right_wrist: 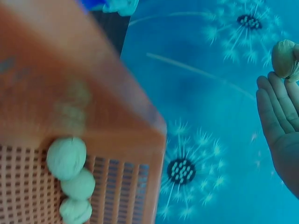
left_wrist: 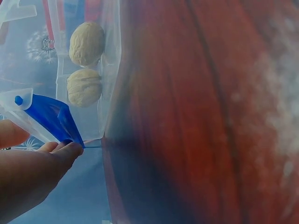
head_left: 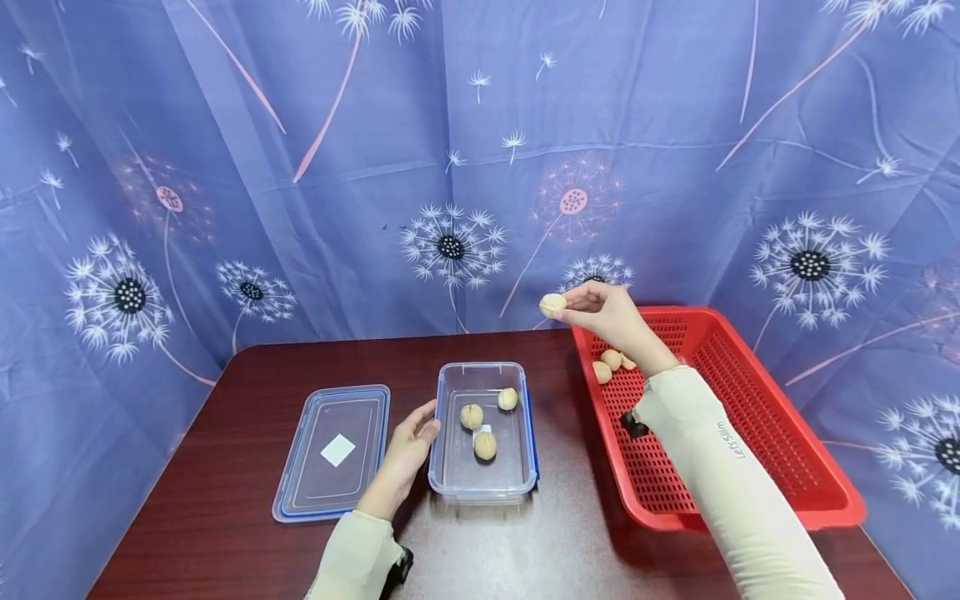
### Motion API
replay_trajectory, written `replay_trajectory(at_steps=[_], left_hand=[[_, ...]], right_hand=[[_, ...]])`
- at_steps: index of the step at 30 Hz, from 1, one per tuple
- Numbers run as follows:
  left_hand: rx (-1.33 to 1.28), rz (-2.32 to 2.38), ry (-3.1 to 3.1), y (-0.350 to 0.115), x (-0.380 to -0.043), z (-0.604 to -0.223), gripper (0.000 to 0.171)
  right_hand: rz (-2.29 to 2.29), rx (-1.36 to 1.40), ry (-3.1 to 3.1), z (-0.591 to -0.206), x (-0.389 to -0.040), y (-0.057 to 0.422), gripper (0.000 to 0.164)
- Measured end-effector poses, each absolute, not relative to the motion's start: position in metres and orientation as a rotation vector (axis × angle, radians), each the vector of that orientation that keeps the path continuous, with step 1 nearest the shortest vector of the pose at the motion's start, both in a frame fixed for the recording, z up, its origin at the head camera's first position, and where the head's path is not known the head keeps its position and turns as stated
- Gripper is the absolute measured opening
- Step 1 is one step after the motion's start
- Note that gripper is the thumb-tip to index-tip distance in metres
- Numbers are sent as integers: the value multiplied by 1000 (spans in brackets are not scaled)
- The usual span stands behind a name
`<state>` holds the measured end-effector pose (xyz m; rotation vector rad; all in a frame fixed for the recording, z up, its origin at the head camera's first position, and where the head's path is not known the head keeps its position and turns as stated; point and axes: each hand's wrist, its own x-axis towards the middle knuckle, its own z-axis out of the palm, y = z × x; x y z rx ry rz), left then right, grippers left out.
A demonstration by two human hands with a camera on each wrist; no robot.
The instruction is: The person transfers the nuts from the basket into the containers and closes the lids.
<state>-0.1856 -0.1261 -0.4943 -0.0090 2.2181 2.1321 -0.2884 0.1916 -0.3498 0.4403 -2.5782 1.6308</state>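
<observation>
My right hand (head_left: pixel 606 312) pinches a walnut (head_left: pixel 552 305) between thumb and fingertips, raised above the far left corner of the red basket (head_left: pixel 738 350). In the right wrist view that walnut (right_wrist: pixel 284 59) shows at the fingertips. My left hand (head_left: pixel 408 450) rests against the left side of a clear plastic box (head_left: pixel 487 487), its fingers at a blue side clip (left_wrist: pixel 56 116) in the left wrist view. Inside the box lie three walnuts, one of them (head_left: pixel 485 445) toward the near end. Several more walnuts (head_left: pixel 611 360) sit at the basket's left end.
A clear lid (head_left: pixel 330 492) with a blue seal and a white square label lies flat on the dark wooden table (head_left: pixel 247 400), left of the box. Behind the table hangs a blue curtain (head_left: pixel 360 267) with dandelion prints. The basket stands at the table's right side.
</observation>
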Motion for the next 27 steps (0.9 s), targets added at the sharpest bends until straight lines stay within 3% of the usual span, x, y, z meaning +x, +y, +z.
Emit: replay_trajectory(at_steps=[19, 27], left_hand=[[13, 2133, 2218, -126, -185, -495, 44], [-10, 2125, 2213, -126, -186, -495, 44]], right_hand=[[1731, 573, -2558, -360, -269, 146, 33], [1724, 508, -2481, -360, -252, 125, 29]])
